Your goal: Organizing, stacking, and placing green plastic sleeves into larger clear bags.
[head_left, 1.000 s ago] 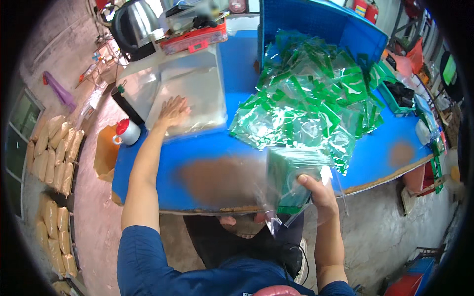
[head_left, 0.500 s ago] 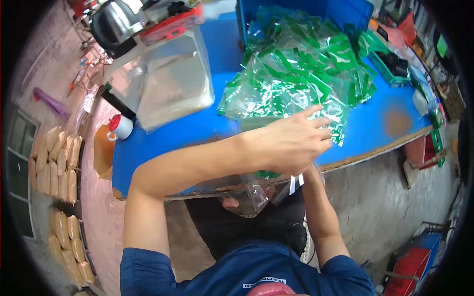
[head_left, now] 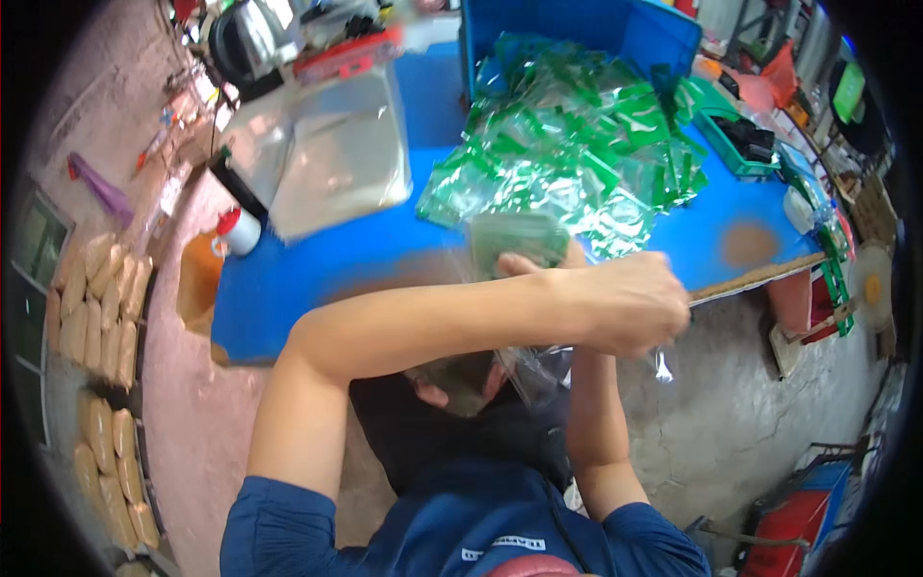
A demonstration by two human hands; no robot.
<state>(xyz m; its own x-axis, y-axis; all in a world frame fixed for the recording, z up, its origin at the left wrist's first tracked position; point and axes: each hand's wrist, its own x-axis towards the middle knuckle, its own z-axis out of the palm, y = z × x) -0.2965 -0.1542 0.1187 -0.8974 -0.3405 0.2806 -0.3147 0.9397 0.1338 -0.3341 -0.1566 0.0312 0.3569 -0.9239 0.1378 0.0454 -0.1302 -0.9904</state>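
My left forearm crosses in front of me to the right, and my left hand [head_left: 639, 306] is closed in a fist just off the table's front edge. A shiny piece of clear plastic [head_left: 663, 365] hangs directly below this fist, seemingly from its fingers. Largely hidden behind that forearm, my right hand [head_left: 574, 256] grips a stack of green and clear plastic bags [head_left: 519, 231], its thumb lying over the near side. More clear plastic [head_left: 538, 370] hangs under the forearm, above my lap. Past the stack, a large heap of loose green-edged bags [head_left: 577, 144] spreads over the table.
The heap spills from a blue bin [head_left: 615, 24] on the blue table [head_left: 317, 260]. Left of it lie flat clear bags [head_left: 341, 159], a white mug with a red lid [head_left: 237, 233] and a kettle [head_left: 252, 43]. A green tray [head_left: 735, 144] stands right. Brown packages [head_left: 101, 317] are stacked far left.
My left hand has swung right and closed, away from the heap of bags. The bag stack and my right thumb now show beyond my forearm. The whole view has shifted slightly.
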